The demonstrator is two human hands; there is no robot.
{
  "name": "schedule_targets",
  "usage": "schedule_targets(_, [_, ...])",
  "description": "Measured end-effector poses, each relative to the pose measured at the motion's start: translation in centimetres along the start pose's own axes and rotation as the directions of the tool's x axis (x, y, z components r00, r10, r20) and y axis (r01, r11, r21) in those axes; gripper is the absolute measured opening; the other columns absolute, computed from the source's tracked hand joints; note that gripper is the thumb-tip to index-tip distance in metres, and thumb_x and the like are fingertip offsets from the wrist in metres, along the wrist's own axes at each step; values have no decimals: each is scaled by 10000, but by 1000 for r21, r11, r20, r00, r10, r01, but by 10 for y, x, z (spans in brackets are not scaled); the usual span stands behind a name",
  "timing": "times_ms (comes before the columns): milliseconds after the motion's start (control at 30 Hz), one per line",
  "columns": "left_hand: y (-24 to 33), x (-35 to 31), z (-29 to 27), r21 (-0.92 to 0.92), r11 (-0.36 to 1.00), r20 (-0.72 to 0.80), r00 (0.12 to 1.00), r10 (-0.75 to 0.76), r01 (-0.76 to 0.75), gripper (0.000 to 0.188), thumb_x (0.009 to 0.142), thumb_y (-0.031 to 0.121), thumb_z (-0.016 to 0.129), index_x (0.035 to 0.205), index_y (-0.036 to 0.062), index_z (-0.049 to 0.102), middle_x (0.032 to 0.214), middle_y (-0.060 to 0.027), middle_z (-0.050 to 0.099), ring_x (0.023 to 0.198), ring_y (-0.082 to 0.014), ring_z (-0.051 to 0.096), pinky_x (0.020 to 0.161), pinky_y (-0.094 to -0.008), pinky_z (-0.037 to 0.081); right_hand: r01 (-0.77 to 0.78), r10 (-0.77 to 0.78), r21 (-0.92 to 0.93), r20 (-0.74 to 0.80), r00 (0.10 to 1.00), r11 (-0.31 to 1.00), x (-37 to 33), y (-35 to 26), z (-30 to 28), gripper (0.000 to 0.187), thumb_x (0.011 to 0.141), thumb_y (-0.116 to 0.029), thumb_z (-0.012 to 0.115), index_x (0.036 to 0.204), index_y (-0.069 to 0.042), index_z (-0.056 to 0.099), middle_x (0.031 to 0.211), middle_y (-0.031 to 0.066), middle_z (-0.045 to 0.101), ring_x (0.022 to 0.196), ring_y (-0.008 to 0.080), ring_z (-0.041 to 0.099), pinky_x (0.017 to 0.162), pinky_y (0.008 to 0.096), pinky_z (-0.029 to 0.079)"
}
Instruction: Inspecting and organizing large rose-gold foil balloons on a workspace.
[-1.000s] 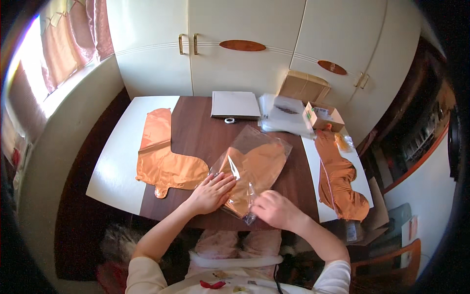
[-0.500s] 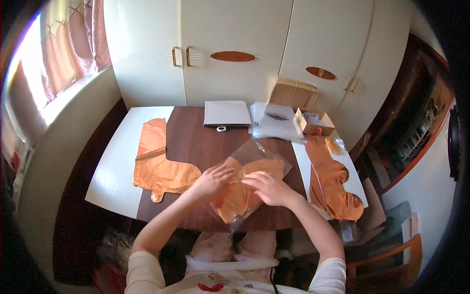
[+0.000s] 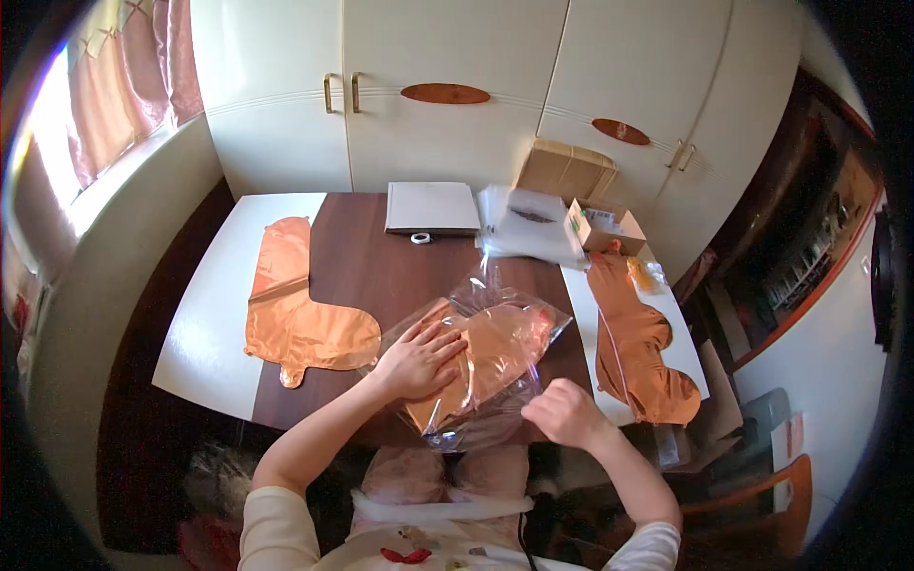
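Observation:
A folded orange foil balloon [image 3: 490,357] lies inside a clear plastic bag [image 3: 476,297] at the table's near middle. My left hand [image 3: 419,364] rests flat on the bag's left part, fingers stretched out, pressing it on the table. Off the bag's lower right edge, my right hand [image 3: 568,415] is closed with its fingertips pinched together. A thin, shiny bit of clear plastic [image 3: 533,381] runs close to those fingers; what they grip is too small to make out. Left of the bag lies a flat, boot-shaped orange foil balloon [image 3: 309,333].
Another orange foil balloon [image 3: 633,343] lies along the table's right side, beside a small yellow packet [image 3: 647,277]. At the back are a white flat box [image 3: 431,207], a white tape roll [image 3: 421,239], a stack of clear bags [image 3: 528,228] and an open cardboard box [image 3: 605,228].
My right hand has moved off the bag, right and toward me, and closed. My left hand now lies flatter on the bag. The view has tilted slightly.

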State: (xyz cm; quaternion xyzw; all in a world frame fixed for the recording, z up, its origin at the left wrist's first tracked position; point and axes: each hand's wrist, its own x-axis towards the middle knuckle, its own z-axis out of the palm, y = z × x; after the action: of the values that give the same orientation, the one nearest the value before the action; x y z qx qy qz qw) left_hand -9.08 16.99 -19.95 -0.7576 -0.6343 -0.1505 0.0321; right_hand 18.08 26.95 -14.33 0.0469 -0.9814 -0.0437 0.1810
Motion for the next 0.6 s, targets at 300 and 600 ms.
schedule_targets(300, [7,5,0,46,999,61,998,21,-24,526,884,425,354,1336,157,352,1371,-54,364,1299,-298,262,1067,-444,165,-270,271,167,19,962,948,26,68,8,498,758,26,446,1242,-91,435,1316,84,412,1246,250,352,1034,417,272])
schedule_targets(600, [11,3,0,70,998,74,997,-4,-1,541,871,464,373,1332,182,358,1382,-42,348,1291,-323,270,1059,-460,183,-71,65,50,109,992,996,10,110,30,115,744,-135,591,849,-97,620,1047,46,613,1116,194,505,1037,436,297])
